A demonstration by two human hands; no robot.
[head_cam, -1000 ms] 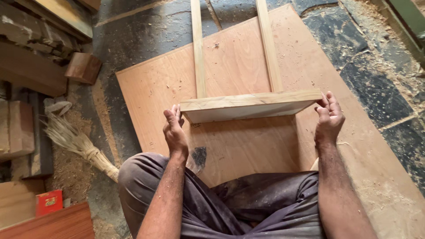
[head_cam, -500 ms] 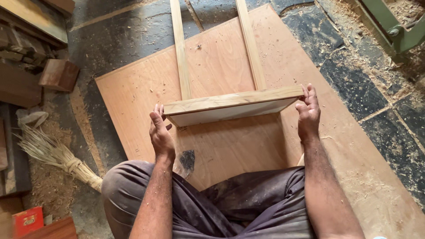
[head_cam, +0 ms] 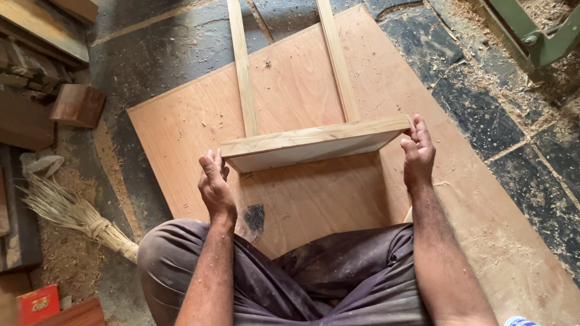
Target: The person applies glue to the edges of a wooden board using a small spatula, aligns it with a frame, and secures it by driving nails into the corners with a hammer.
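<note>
Plywood sheet (head_cam: 314,199): lying flat on the dark stone floor (head_cam: 483,115), carrying everything in hand; sawdust scattering over its right edge and far corner.

Wooden frame (head_cam: 314,142): standing on the plywood near its middle, its near board (head_cam: 302,140) lying crosswise, pale top edge facing up; two long slats (head_cam: 243,78) running from that board toward the sheet's far edge, side by side and apart.

Person's lap in dusty grey trousers (head_cam: 314,278): resting over the sheet's near edge.

Left hand (head_cam: 212,184): touching the left end of the near board, fingers held together and pointing up, not wrapping around the wood.

Right hand (head_cam: 417,151): gripping the right end of the same board, fingers curling over its corner, thumb hidden behind.

Straw broom (head_cam: 72,214): lying on the floor off the sheet's left edge.

Wood block (head_cam: 78,105): sitting on the floor beyond the sheet's far-left corner, beside stacked timber (head_cam: 30,66).

Green machine frame (head_cam: 531,36): standing past the far-right corner.

Red box (head_cam: 37,303): lying off the near-left corner
</note>
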